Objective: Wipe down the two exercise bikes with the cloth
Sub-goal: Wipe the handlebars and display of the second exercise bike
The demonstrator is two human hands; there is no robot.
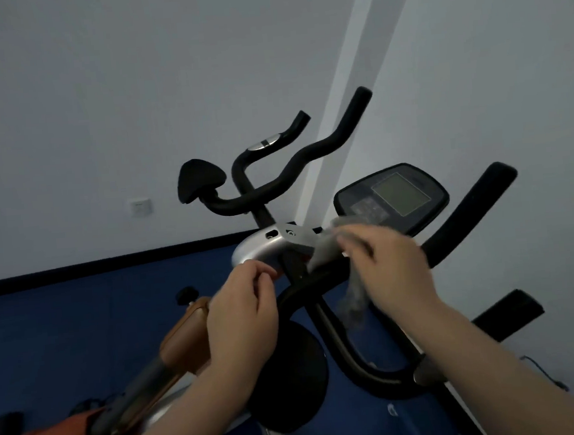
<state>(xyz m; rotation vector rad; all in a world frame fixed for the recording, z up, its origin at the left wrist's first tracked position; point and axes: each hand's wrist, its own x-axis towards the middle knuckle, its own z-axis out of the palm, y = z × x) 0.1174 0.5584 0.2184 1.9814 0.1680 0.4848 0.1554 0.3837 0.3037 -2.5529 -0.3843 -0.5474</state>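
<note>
Right hand (390, 264) grips cloth (326, 248) on the bike (321, 283) bar; left hand (242, 303) curled, holds nothing. Rub w/ slow, firm strokes.

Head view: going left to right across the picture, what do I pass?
Wall socket → orange bike frame → left hand → silver bracket → right hand holding the cloth → bike console screen → black handlebar grip.
</note>
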